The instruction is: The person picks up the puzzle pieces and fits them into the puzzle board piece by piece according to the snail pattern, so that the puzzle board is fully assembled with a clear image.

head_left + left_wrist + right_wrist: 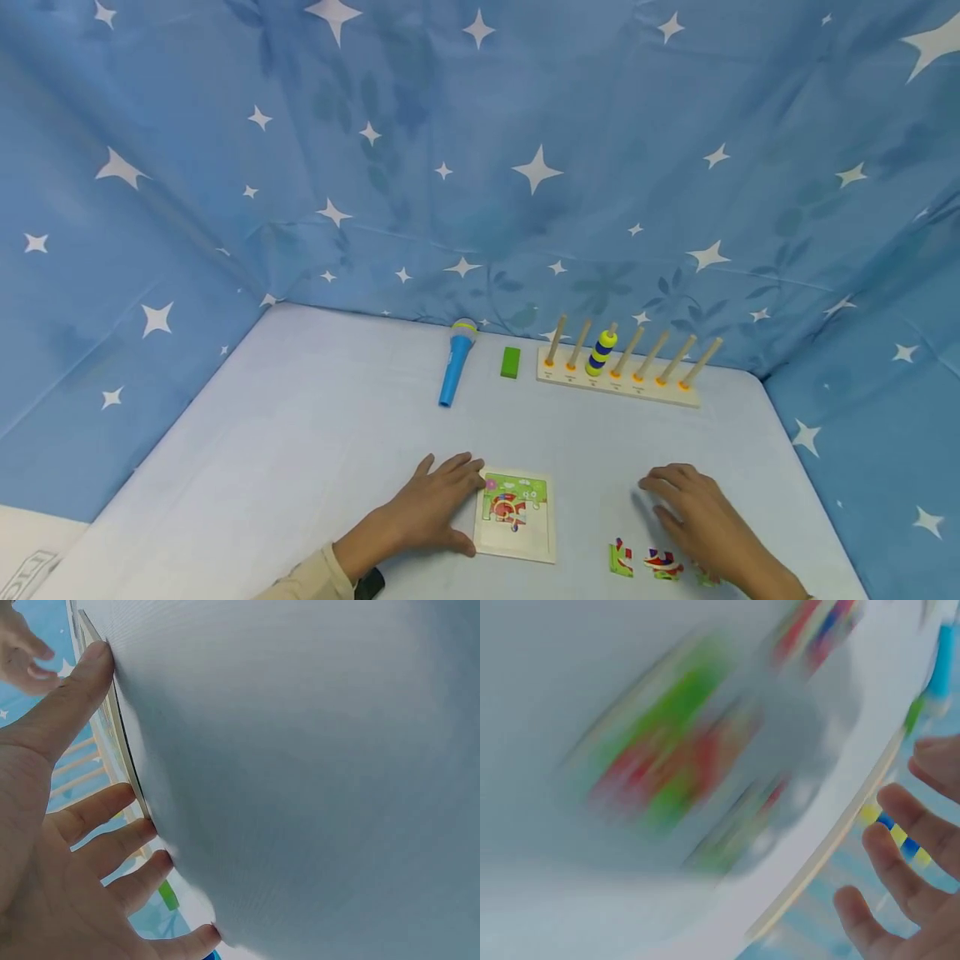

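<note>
The left grip [441, 504], spread wide, touches the nine-o'clock edge of the jigsaw board [517, 545] on the desk [322, 433]; at three o'clock, the empty, loosely bent right grip [697, 517] hovers near jigsaw pieces [621, 560].

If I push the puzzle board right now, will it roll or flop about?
The puzzle board will probably slide, not roll, since it lies flat on the white tabletop. It's likely stiff: its edge looks straight. Its fitted pieces might shift, because there's bare space beside them.
</note>
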`<action>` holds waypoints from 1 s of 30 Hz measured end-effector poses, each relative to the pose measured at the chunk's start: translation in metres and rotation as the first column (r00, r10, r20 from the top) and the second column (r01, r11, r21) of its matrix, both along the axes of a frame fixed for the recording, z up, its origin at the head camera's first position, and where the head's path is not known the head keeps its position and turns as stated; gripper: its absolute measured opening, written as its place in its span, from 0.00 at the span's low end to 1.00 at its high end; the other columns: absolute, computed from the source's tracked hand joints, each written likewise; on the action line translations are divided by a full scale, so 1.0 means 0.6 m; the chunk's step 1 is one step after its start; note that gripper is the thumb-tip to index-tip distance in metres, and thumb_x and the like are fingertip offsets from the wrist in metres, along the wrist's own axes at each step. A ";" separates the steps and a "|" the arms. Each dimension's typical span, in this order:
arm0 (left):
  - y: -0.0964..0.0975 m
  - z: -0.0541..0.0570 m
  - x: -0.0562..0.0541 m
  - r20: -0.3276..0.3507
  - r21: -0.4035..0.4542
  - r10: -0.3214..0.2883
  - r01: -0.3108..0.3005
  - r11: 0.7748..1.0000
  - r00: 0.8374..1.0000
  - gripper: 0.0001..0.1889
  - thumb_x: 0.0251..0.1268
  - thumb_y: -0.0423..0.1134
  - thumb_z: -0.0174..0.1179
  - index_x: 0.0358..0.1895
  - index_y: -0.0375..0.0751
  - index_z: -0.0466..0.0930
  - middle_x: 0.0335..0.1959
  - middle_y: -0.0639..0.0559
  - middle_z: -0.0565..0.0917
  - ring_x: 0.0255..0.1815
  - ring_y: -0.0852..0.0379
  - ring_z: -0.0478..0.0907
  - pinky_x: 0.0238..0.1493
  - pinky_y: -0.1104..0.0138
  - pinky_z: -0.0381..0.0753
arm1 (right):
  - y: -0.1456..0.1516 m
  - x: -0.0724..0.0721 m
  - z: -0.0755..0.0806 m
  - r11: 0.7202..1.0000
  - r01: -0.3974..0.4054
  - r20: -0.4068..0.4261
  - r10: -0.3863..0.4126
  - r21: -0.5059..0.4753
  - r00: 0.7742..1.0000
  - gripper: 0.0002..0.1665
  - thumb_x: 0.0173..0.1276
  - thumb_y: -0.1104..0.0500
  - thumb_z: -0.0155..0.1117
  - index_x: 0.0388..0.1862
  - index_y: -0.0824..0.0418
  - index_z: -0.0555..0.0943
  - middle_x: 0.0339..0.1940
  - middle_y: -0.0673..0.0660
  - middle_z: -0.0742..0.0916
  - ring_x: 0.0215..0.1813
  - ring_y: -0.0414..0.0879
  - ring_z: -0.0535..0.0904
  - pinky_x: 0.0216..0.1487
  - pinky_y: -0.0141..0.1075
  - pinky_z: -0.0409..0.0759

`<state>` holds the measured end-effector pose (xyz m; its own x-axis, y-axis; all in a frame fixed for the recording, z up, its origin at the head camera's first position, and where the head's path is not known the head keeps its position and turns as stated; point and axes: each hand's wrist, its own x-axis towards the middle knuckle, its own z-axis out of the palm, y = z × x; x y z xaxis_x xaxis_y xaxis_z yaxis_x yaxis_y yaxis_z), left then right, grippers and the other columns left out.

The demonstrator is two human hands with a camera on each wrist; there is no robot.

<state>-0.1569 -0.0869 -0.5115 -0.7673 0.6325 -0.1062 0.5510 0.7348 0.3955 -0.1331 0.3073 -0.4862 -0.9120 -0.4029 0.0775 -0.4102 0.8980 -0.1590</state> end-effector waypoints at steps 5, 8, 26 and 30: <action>-0.001 0.002 0.001 0.003 0.000 0.006 -0.006 1.000 1.000 0.45 0.42 0.61 0.80 0.67 0.50 0.76 0.77 0.50 0.68 0.79 0.46 0.59 0.70 0.32 0.58 | 0.071 0.010 -0.010 0.997 0.078 0.086 -0.079 0.009 0.993 0.21 0.53 0.63 0.81 0.46 0.54 0.86 0.51 0.53 0.85 0.56 0.57 0.79 0.52 0.60 0.79; 0.000 0.006 0.002 0.011 -0.008 0.011 -0.011 1.000 1.000 0.45 0.42 0.61 0.80 0.67 0.50 0.75 0.77 0.50 0.67 0.80 0.46 0.58 0.71 0.32 0.58 | 0.092 0.015 -0.017 0.996 0.089 0.159 -0.088 0.004 0.983 0.20 0.54 0.64 0.80 0.45 0.52 0.85 0.52 0.53 0.85 0.56 0.57 0.78 0.52 0.62 0.79; 0.003 0.003 0.001 0.015 -0.018 0.013 -0.013 1.000 1.000 0.45 0.42 0.62 0.80 0.68 0.51 0.75 0.77 0.51 0.67 0.80 0.47 0.58 0.71 0.33 0.58 | 0.111 0.020 -0.032 0.996 0.059 0.227 -0.071 0.060 0.971 0.19 0.55 0.62 0.80 0.45 0.49 0.85 0.47 0.45 0.83 0.50 0.51 0.79 0.49 0.52 0.82; 0.003 0.007 0.001 0.011 -0.022 0.010 -0.010 1.000 1.000 0.46 0.42 0.62 0.80 0.68 0.51 0.75 0.77 0.51 0.67 0.80 0.47 0.58 0.71 0.33 0.59 | 0.109 0.019 -0.032 0.996 0.036 0.193 -0.052 0.086 0.980 0.18 0.56 0.60 0.80 0.45 0.48 0.86 0.45 0.43 0.83 0.47 0.47 0.79 0.48 0.49 0.82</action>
<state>-0.1561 -0.0849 -0.5076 -0.7723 0.6221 -0.1286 0.5390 0.7489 0.3854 -0.1214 0.3728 -0.5055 -0.9233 -0.3596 -0.1349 -0.3383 0.9278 -0.1575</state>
